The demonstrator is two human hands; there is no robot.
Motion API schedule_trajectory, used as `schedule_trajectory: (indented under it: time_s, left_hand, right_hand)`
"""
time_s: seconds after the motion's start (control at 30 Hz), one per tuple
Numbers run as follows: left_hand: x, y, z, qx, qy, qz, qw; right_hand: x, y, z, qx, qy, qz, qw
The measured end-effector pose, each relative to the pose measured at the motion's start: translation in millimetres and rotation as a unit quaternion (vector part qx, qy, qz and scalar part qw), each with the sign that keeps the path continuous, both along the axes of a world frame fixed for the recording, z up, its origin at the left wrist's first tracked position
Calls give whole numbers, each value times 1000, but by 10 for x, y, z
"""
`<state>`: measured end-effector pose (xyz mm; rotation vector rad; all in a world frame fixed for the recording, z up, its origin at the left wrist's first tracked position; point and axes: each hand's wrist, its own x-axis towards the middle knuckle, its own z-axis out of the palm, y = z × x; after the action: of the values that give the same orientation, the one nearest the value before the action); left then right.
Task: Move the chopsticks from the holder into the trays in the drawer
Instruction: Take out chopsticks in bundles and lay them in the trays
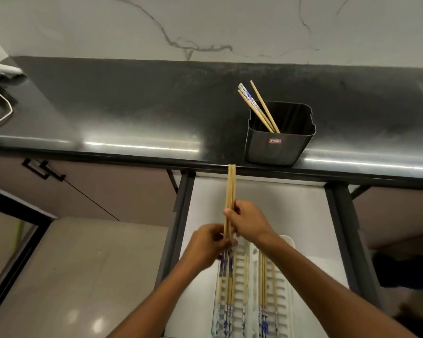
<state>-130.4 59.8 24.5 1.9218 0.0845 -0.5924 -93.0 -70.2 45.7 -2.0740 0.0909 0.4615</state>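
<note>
A bundle of chopsticks [230, 191] is pinched by both grips, left hand [209, 242] and right hand [248, 222], above the trays [252, 289] in the open drawer [303, 215]. More chopsticks [257, 106] are left in the holder [279, 137] on the surface [132, 113].

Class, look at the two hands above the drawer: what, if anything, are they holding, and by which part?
Both hands hold one bundle of chopsticks. The right hand grips it around the middle; the left hand pinches it just below, near the patterned ends.

One head-worn view looked forward and down — close over the open drawer [259, 203], counter [132, 113] beyond.
</note>
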Motion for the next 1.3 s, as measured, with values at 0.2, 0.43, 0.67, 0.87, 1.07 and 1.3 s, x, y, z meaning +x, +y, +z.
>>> schedule_trajectory:
  time_s: [0.2,0.43,0.67,0.87,1.07,1.3]
  left_hand:
    - [-512,-126,-479,67,74,-1,995]
    - [-842,-309,-808,215,78,-55,972]
    - [-990,-415,-955,265,72,-47,960]
    - [-1056,-469,-996,264,86,-9,961]
    - [-1064,-488,-995,249,112,8,962]
    - [-828,-461,-857,260,109,36,959]
  right_hand:
    - [-526,-130,-585,-4,121,-53,991]
    - [-867,-90,-982,-44,205,-74,975]
    - [-908,75,-1018,-184,194,-39,963]
    - [-882,103,-1048,-247,170,11,954]
    - [-903,85,-1025,-272,192,53,942]
    - [-674,-40,-697,-230,95,6,968]
